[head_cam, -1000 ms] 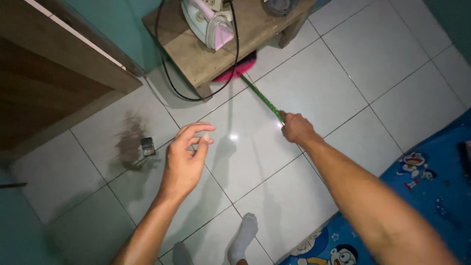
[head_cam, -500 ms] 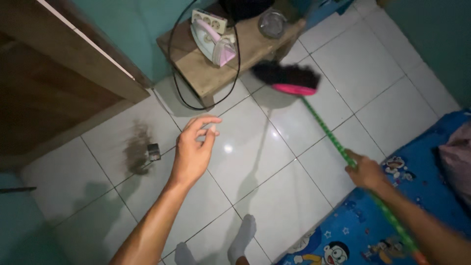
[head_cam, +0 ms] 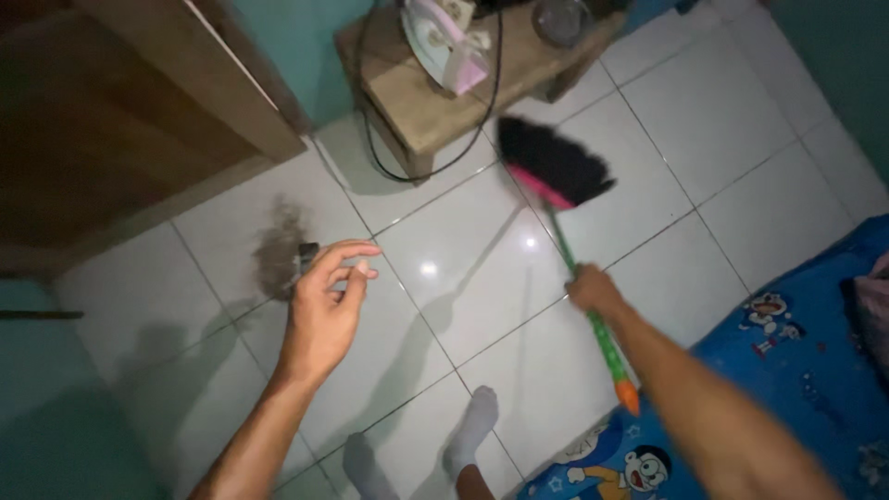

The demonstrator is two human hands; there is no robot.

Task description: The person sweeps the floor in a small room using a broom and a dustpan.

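My right hand (head_cam: 593,289) grips the green handle of a broom (head_cam: 559,176) with black bristles and a pink base. The broom head hangs over the white tiled floor (head_cam: 482,306), just in front of a low wooden table (head_cam: 421,102). My left hand (head_cam: 326,306) is held out over the floor, empty, fingers loosely curled and apart. Just beyond its fingertips lie a small dark object (head_cam: 306,252) and a pile of brown dust (head_cam: 281,243) on the tiles.
An iron (head_cam: 446,39) with a black cord (head_cam: 435,167) and a round glass item (head_cam: 561,17) sit on the low table. A wooden cabinet (head_cam: 120,120) stands at left. A blue cartoon-print mat (head_cam: 796,389) lies at right. My socked feet (head_cam: 468,431) are below.
The broom has swung left and its handle now stands steeper, with my right hand moved up and left along it. The view has shifted, and my left hand stays out, slightly more curled.
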